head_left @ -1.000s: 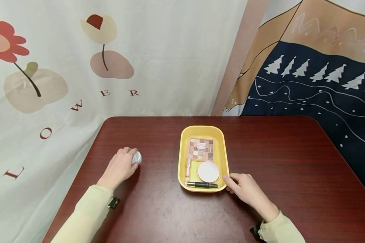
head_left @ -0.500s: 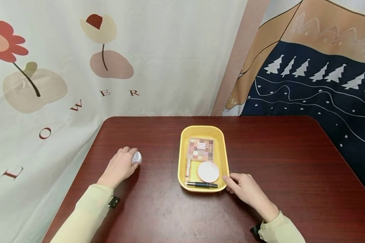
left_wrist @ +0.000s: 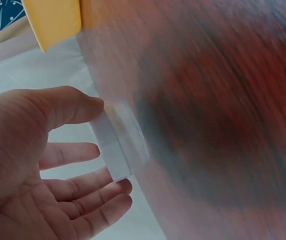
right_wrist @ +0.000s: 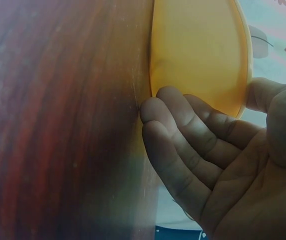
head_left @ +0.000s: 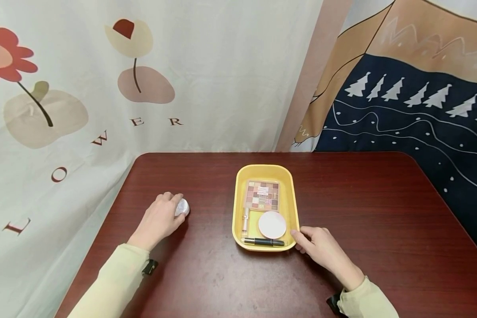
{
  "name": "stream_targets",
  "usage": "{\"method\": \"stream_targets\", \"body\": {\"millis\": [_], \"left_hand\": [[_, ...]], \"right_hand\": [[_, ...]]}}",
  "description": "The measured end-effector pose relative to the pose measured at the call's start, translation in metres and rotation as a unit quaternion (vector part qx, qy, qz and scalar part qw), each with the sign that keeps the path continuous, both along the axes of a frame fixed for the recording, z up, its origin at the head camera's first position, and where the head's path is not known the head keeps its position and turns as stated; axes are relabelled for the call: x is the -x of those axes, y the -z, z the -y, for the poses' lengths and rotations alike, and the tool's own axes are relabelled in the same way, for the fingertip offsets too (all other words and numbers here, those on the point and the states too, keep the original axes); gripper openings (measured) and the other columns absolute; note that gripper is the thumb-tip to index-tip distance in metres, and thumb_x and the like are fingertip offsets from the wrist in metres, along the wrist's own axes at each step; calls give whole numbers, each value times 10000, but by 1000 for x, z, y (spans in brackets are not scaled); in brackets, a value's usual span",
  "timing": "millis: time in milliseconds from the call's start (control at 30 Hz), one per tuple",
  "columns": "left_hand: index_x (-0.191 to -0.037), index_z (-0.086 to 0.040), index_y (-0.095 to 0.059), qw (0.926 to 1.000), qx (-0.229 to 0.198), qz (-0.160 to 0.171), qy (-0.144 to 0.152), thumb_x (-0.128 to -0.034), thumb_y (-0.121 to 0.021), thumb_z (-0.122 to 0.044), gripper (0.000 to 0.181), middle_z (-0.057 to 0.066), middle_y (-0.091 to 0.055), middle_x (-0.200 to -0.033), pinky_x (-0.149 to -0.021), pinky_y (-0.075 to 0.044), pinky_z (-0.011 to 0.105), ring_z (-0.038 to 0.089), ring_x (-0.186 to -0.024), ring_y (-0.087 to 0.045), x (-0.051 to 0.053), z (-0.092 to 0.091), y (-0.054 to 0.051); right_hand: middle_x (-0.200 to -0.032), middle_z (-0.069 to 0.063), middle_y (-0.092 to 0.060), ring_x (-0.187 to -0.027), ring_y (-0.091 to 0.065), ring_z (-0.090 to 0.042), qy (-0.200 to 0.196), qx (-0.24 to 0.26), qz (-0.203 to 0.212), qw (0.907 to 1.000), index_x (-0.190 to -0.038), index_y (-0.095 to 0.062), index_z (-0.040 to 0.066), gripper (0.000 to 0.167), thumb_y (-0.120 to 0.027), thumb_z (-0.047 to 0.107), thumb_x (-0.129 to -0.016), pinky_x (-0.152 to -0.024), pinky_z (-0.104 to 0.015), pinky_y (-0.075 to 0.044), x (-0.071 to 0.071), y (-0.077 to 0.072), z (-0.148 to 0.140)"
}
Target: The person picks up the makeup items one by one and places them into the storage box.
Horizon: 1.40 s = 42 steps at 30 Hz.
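My left hand (head_left: 159, 221) grips a small round cosmetic jar (head_left: 183, 207) left of the tray. In the left wrist view the jar (left_wrist: 114, 147) shows a white band and a clear part, pinched between thumb and fingers; whether it touches the table cannot be told. My right hand (head_left: 323, 248) holds the near right corner of a yellow tray (head_left: 289, 194), thumb on the rim and fingers against the outer wall. Inside the tray lie an eyeshadow palette (head_left: 262, 195), a round pale pink compact (head_left: 272, 225), a slim light tube (head_left: 245, 220) and a black pen-like cosmetic (head_left: 264, 242).
The tray stands on a dark red wooden table (head_left: 206, 274), near its middle. Behind the table hangs a white curtain (head_left: 222, 75) with flower prints. A dark blue cloth (head_left: 421, 119) with white trees hangs at the right.
The left hand has shifted slightly to the right with the jar in its grip. My right hand, the tray and its contents have stayed put.
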<state>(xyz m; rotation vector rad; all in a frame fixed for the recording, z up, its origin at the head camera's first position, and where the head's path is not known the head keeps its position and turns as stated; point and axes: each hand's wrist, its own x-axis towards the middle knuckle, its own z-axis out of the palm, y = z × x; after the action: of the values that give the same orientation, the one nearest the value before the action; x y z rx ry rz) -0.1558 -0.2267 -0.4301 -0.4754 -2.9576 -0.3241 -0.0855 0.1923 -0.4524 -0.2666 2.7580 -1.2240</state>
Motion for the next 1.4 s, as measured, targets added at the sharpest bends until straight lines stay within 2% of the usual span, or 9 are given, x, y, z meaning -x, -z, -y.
{"method": "stream_targets", "body": {"millis": [233, 800, 1400], "left_hand": [[-1252, 79, -643, 9995, -27, -274, 138, -824, -761, -98, 478, 236, -641, -1067, -800, -545, 523, 413, -987, -596, -6, -9, -4], [-1227, 66, -659, 9931, -192, -944, 664, -802, -786, -93, 472, 169, -643, -1002, -719, -544, 447, 354, -905, -592, -18, -32, -16], [-1231, 67, -661, 9856, -217, -1326, 1028, -813, -781, -101, 467, 156, -645, -1008, -747, -551, 410, 329, -905, -594, -24, -53, -27]], "right_hand": [[-644, 62, -664, -600, -620, -55, 21, -65, -2, 10000, -718, -662, 139, 357, -608, 277, -1042, -590, -231, -507, 1, 0, 0], [-651, 55, -674, -601, -622, -50, 5, -44, 12, 10000, -726, -674, 137, 360, -604, 290, -1044, -591, -232, -506, -1, -3, 0], [-642, 62, -666, -601, -623, -55, 69, -87, 12, 9999, -714, -663, 139, 366, -606, 289, -1044, -598, -228, -507, -1, -1, 1]]}}
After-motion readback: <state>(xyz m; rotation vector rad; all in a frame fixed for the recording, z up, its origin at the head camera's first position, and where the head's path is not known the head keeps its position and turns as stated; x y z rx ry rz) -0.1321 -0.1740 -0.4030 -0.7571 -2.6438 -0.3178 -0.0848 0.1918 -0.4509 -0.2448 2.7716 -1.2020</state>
